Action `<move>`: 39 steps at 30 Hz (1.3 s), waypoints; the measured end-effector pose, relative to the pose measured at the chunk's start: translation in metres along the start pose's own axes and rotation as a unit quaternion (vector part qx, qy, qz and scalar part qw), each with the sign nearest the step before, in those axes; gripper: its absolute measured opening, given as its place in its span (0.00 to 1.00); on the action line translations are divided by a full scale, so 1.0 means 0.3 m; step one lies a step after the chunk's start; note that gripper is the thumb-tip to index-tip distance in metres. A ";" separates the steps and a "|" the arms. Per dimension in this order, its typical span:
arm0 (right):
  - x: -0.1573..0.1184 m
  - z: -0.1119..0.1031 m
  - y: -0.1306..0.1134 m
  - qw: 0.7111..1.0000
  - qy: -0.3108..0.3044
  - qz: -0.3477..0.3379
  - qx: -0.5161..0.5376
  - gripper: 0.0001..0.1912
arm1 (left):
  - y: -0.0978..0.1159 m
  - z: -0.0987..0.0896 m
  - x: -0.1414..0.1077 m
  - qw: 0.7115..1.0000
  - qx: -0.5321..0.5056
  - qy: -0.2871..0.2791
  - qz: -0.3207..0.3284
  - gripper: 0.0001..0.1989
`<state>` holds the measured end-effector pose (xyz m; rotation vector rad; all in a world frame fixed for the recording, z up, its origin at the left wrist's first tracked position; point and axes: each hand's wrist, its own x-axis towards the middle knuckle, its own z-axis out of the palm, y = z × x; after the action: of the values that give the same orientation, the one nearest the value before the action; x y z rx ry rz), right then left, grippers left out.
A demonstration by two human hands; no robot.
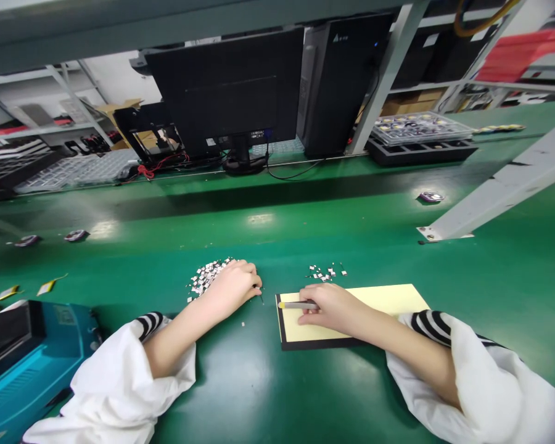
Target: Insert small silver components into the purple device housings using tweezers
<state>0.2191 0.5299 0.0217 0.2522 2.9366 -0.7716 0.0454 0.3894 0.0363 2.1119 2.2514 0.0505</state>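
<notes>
My left hand [235,285] is closed in a pinch beside a pile of small white parts [204,277] with dark bits among them. A thin dark end shows below its fingertips; what they hold is mostly hidden. My right hand [330,305] grips a grey pen-like tool [298,305] with a yellowish end pointing left. This hand is over a pale yellow sheet [388,299] with a black border along its left and front edges. Behind the sheet lies a smaller group of the same white parts [324,272]. One tiny pale piece [243,324] lies apart on the green tabletop [240,382].
A teal machine [65,345] stands at the left, near two yellow pouch-like pieces [47,286]. Behind are a monitor [231,86], a black computer tower [340,80] and stacked clear trays [420,126]. A slanted white metal post [504,179] meets the table at right.
</notes>
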 end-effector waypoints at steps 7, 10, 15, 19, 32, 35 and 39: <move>-0.004 0.031 -0.053 0.996 0.083 0.003 -0.033 0.08 | 0.009 -0.009 0.003 0.997 -0.083 0.009 -0.006 0.03; 0.005 0.071 -0.072 0.995 0.092 -0.018 -0.032 0.10 | 0.023 -0.028 0.000 0.991 -0.125 0.035 -0.016 0.04; 0.014 0.116 -0.074 0.994 0.086 -0.011 -0.065 0.20 | 0.037 -0.042 0.004 0.965 -0.253 0.049 -0.042 0.04; 0.014 0.122 -0.076 0.992 0.083 0.000 -0.094 0.22 | 0.038 -0.028 0.015 0.930 -0.353 0.066 -0.084 0.05; 0.015 0.133 -0.092 0.987 0.101 0.016 -0.125 0.16 | 0.064 -0.020 0.026 0.742 -0.642 0.096 -0.167 0.08; 0.014 0.133 -0.095 0.986 0.101 0.014 -0.133 0.19 | 0.069 -0.017 0.027 0.722 -0.664 0.085 -0.177 0.08; 0.014 0.127 -0.100 0.985 0.093 0.009 -0.145 0.20 | 0.064 -0.005 0.024 0.761 -0.625 0.078 -0.157 0.08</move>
<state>0.2113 0.4858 0.0024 0.3414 3.1648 -0.3240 0.0638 0.3979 0.0388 0.9831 1.6593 1.3116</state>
